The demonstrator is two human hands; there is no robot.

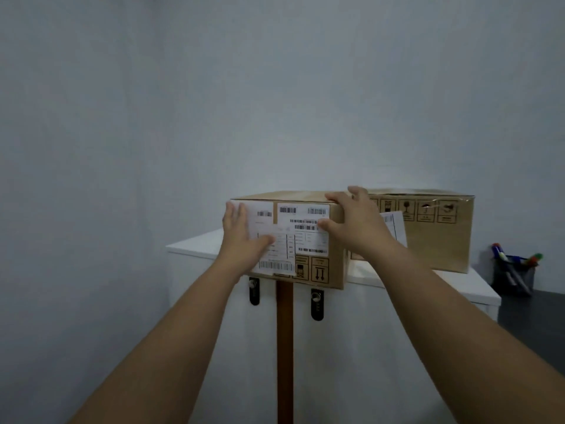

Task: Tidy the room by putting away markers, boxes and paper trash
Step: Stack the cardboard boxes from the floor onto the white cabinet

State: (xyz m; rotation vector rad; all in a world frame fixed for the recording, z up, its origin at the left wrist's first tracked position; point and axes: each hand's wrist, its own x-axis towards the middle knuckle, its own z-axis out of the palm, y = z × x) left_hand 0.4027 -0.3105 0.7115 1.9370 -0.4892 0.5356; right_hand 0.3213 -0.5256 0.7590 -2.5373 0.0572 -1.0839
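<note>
Both hands (241,237) (351,218) press flat against box (305,237).

Two cardboard boxes (336,264) (437,240), one white cabinet (195,244), one marker holder (516,276), two locks (254,290) (317,304)

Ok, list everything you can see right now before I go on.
cardboard box with shipping labels: 1, brown, overhanging cabinet's front edge
second cardboard box: 1, brown, behind it to the right
cabinet: 1, white, under both boxes
locks: 2, black, cabinet front
mesh pen holder: 1, black, dark tabletop far right
markers: several, mixed colours, in holder
left hand: 1, flat on the labelled front
right hand: 1, on the box's top right corner
</note>
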